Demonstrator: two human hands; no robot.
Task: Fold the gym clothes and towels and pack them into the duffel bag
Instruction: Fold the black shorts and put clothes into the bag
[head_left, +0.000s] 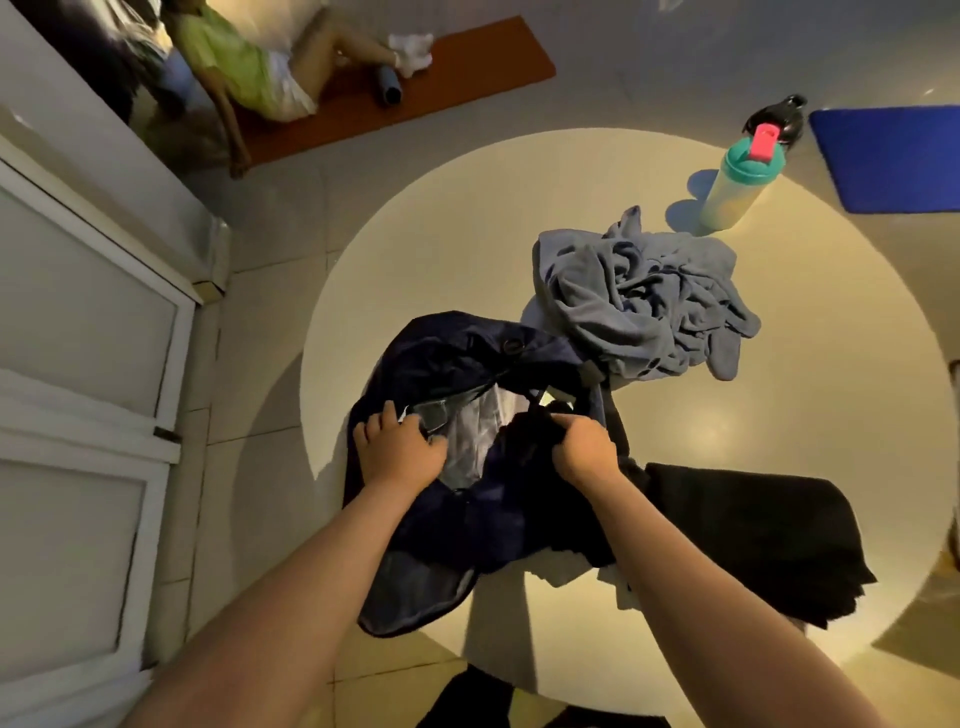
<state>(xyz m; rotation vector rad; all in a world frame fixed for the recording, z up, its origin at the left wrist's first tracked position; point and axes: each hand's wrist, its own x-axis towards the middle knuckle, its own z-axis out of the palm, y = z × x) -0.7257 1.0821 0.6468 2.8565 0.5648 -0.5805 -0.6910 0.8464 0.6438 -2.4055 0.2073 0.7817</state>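
Note:
A dark navy duffel bag (457, 358) lies at the left edge of the round table (779, 415), its mouth open on a pale lining. My left hand (397, 449) grips the bag's left rim. My right hand (584, 447) grips dark fabric at the right rim of the opening; I cannot tell whether this is the bag or a garment. A crumpled grey-blue towel (644, 301) sits just behind the bag. A black garment (748, 540) lies flat at the right, near the table's front edge.
A shaker bottle (737, 187) with a teal lid stands at the back of the table. White cabinet doors (78, 364) line the left. On the floor beyond, a person sits on an orange mat (415, 88). A blue mat (893, 156) lies at far right.

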